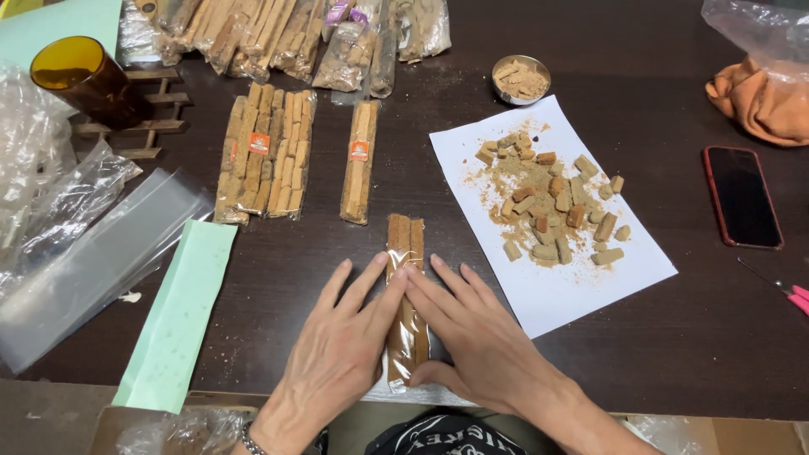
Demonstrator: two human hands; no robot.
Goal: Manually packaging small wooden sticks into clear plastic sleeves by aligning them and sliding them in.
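Head view: a dark brown table point(657, 354) is seen from above, filling nearly the whole picture. On its right half a white sheet of paper point(581, 282) is laid at a slant, and a heap of short tan and brown pellets point(552, 206) with loose powder is spread over its upper part. Along the left edge clear plastic sleeves point(93, 253) are stacked, with a pale green strip of paper point(179, 316) lying just beside them. At the top a row of filled packets point(286, 34) is lined up; below it, a sealed group of packets point(265, 152) and a single packet point(360, 160), each bearing a small orange label, are placed side by side but apart. An amber glass point(84, 80) is tipped on a wooden trivet at upper left. An orange cloth point(754, 101) is bunched at upper right, a dark phone point(742, 195) lies below it, and a small metal dish point(521, 80) of pellets stands above the paper.

Near the front edge, a narrow clear packet of brown sticks point(404, 295) is laid lengthwise. It is pressed from both sides: the left hand point(337, 354) and right hand point(480, 337) are held flat and open, fingers extended, fingertips touching the packet's wrapping rather than closed around it.
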